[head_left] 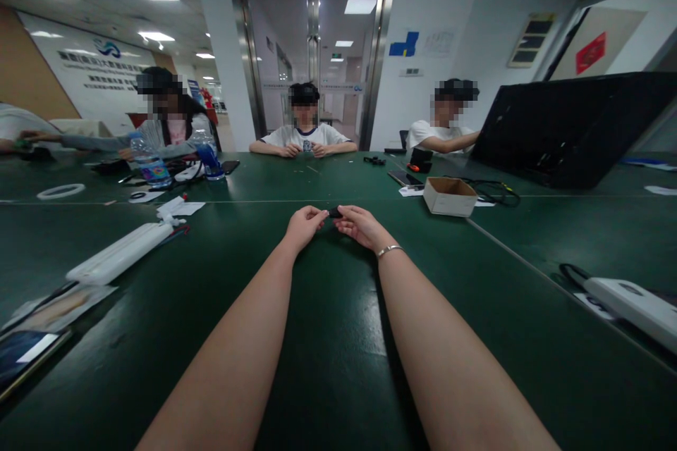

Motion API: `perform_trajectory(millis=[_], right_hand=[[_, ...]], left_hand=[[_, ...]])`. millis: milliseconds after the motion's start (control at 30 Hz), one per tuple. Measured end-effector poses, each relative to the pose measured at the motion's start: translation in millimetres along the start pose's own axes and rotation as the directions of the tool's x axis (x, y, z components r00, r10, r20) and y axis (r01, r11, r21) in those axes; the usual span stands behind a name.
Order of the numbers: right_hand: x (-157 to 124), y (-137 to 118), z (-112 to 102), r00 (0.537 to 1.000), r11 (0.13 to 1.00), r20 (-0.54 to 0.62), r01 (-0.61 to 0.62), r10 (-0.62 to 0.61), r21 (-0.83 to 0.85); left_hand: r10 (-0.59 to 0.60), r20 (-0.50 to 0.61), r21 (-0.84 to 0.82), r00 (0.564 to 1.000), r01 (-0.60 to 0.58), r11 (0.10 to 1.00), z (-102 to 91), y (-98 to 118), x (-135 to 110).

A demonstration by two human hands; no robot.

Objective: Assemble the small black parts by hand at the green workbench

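Both of my arms reach out over the dark green table [328, 338]. Between my fingertips is a small black object [334, 213], too small to tell its kind. My left hand [307, 227] pinches its left end, thumb and fingers together. From the other side, my right hand [362, 225] pinches its right end, with a silver bracelet [390, 250] on that wrist. The object is held at or just above the tabletop; I cannot tell which.
An open cardboard box [449, 203] stands ahead right, near a large black monitor [560, 127]. A white power strip [124, 251] and a phone [32, 356] lie left; a white device [635, 306] lies right. Bottles [151, 165] stand far left. Several people sit across the table.
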State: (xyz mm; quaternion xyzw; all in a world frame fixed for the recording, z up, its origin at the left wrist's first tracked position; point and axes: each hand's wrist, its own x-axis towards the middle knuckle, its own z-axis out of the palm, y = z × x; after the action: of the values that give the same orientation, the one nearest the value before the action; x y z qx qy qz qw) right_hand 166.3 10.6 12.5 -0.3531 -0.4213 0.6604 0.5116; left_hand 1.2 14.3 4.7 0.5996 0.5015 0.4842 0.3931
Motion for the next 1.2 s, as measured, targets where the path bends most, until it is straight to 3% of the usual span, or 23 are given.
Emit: perform_trajectory(millis=[167,600,800,967,1100,1200], right_hand=[[0.9,0.2,-0.5,1.0,1.0,0.008,0.002,-0.002,-0.01],[1.2,1.2,-1.1,1.0,1.0,0.022,0.009,-0.008,-0.023],[1.5,0.8,0.2,1.0,1.0,0.012,-0.001,0.001,-0.027],[2.3,0.6,0.3,1.0,1.0,0.025,-0.008,0.009,-0.026],[2.4,0.9,0.2,1.0,1.0,0.016,-0.005,0.005,-0.021],[2.2,1.1,0.5,1.0,1.0,0.01,0.004,-0.004,-0.027]], left_hand=[[0.049,0.019,-0.071,0.999,-0.048,0.996,-2.7,3.5,-0.9],[-0.105,0.002,-0.07,0.994,0.105,0.992,-2.8,4.9,4.6],[-0.033,0.001,-0.054,0.999,0.033,0.998,-1.2,1.4,6.2],[-0.164,-0.01,-0.128,0.986,0.161,0.979,-0.5,9.5,2.1],[-0.079,0.015,-0.036,0.997,0.08,0.996,-0.3,9.9,-0.8],[-0.041,0.001,-0.067,0.999,0.041,0.997,-0.7,7.6,-1.0]])
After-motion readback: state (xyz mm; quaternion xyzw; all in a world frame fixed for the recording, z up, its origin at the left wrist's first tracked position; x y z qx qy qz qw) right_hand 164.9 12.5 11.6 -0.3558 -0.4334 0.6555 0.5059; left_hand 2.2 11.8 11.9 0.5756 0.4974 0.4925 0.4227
